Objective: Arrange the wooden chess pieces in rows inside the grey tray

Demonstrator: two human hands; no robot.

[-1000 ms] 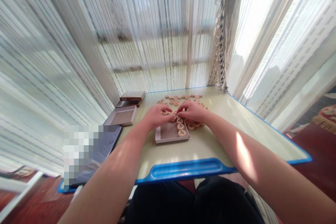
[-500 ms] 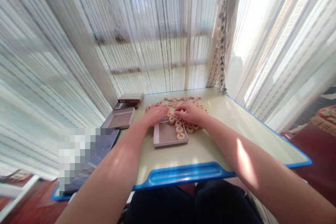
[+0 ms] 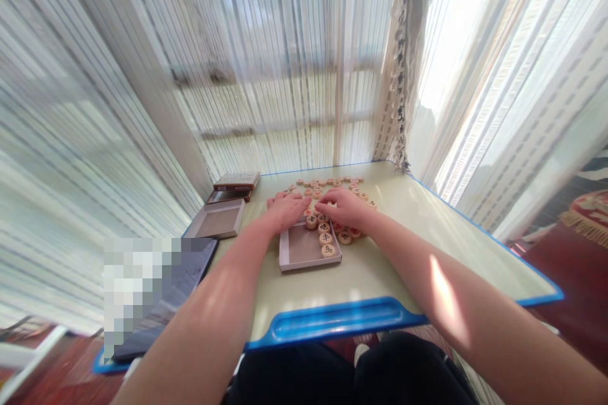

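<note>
A shallow white cardboard box (image 3: 291, 267) lies open on the table, with several round wooden xiangqi pieces (image 3: 325, 238) lined up along its right side and far end. My left hand (image 3: 286, 210) rests over the box's far left corner, its fingers stretched out toward the right. Across from it, my right hand (image 3: 346, 207) is curled at the far right corner, thumb and fingertips pinched at a xiangqi piece that they partly hide. Loose pieces (image 3: 344, 238) with red and black characters lie beside and beyond my right hand.
The pale table (image 3: 456, 253) has a blue rim with a moulded trough (image 3: 339, 321) at the front. On the left are a second shallow box (image 3: 217, 220), stacked flat boxes (image 3: 236, 181) and a dark tablet-like device (image 3: 190, 275). String curtains (image 3: 285, 76) hang behind the table.
My left hand has shifted slightly right, closer to my right hand, over the box's far edge. My right hand stays nearly in place. The view has tilted slightly.
</note>
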